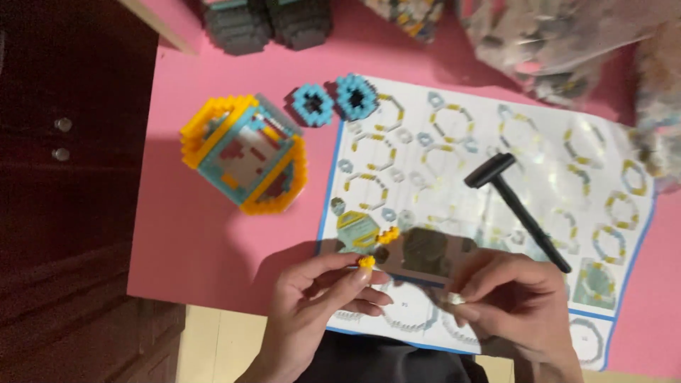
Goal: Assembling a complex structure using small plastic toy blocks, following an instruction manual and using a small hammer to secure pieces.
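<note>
At six o'clock in the view, the left hand [323,298] pinches a small yellow brick piece [367,262] between thumb and fingertips, just above the near edge of the instruction sheet [496,213]. The right hand [514,301], at five o'clock, has its fingers drawn together on something tiny and pale that is too blurred to identify. The hands are near each other but not touching. Another yellow piece [388,235] lies on the sheet just at one o'clock from the held one. A black hammer-shaped tool [516,206] rests on the sheet. At ten o'clock on the pink tabletop [198,241] stands a yellow and teal brick model [245,154], with two blue ring pieces [333,101] beside it.
</note>
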